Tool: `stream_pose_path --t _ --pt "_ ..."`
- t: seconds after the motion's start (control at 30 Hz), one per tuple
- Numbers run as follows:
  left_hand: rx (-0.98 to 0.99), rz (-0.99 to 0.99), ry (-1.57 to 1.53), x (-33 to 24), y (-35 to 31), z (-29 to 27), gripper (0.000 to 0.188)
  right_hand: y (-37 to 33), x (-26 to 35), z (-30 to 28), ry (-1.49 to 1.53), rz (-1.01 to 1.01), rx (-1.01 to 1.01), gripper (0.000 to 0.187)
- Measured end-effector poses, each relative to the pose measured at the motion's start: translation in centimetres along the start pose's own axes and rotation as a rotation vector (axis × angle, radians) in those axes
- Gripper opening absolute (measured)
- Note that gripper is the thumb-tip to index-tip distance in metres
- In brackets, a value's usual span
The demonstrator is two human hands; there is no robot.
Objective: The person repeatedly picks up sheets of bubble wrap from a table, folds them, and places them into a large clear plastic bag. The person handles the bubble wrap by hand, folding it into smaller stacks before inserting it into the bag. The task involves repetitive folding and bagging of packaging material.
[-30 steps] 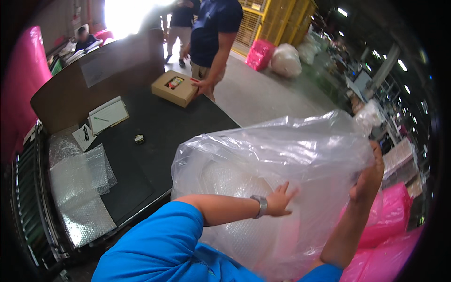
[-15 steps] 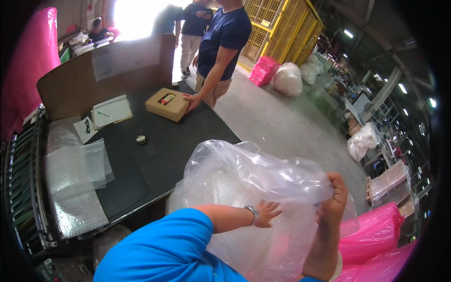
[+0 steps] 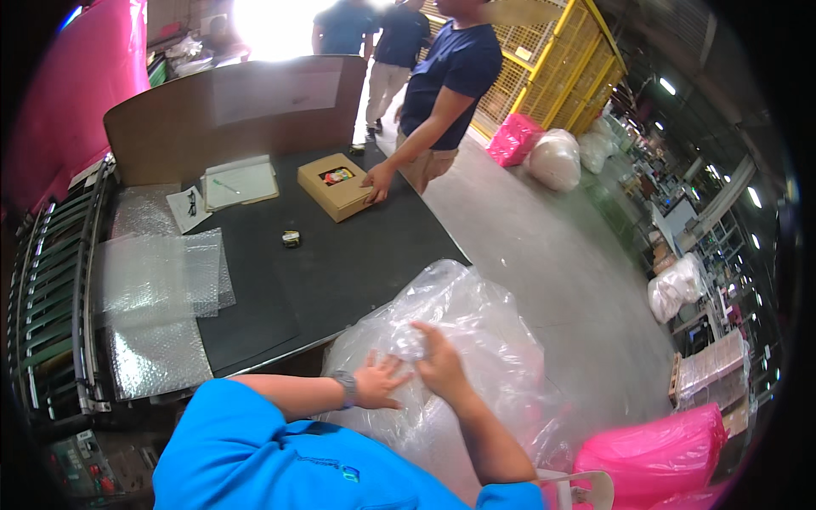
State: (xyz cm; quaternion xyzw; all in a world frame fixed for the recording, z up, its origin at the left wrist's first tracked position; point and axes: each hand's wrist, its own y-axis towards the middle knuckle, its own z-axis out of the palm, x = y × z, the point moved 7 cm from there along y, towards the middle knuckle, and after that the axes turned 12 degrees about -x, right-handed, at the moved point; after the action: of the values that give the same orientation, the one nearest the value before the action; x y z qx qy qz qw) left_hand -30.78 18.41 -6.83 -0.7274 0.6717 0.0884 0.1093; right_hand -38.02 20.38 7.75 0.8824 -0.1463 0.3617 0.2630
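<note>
A large clear plastic bag (image 3: 489,327) bulges in front of me beside the table's near edge, with bubble wrap showing through its lower part. My left hand (image 3: 380,382), a watch at the wrist, lies on the bag with its fingers spread. Just to the right, my right hand (image 3: 440,364) is closed on gathered plastic of the same bag; its fingertips are slightly blurred.
The dark table (image 3: 331,276) carries sheets of bubble wrap (image 3: 157,353), a tape measure (image 3: 291,239), a notepad (image 3: 242,184) and glasses on paper. A co-worker's hand (image 3: 378,181) touches a cardboard box (image 3: 327,191). Pink wrapped bundles (image 3: 650,455) lie at lower right; rollers (image 3: 51,289) run left.
My right hand has brought the bag's raised edge down and left, close to my left hand. The left hand stays spread on the plastic. The view has turned slightly left.
</note>
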Motion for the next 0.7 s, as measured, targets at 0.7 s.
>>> stream_pose_path --t 0.7 --pt "0.057 -0.681 -0.987 14.6 -20.6 4.6 0.062 -2.8 -9.8 14.1 -0.143 0.434 0.264 0.052"
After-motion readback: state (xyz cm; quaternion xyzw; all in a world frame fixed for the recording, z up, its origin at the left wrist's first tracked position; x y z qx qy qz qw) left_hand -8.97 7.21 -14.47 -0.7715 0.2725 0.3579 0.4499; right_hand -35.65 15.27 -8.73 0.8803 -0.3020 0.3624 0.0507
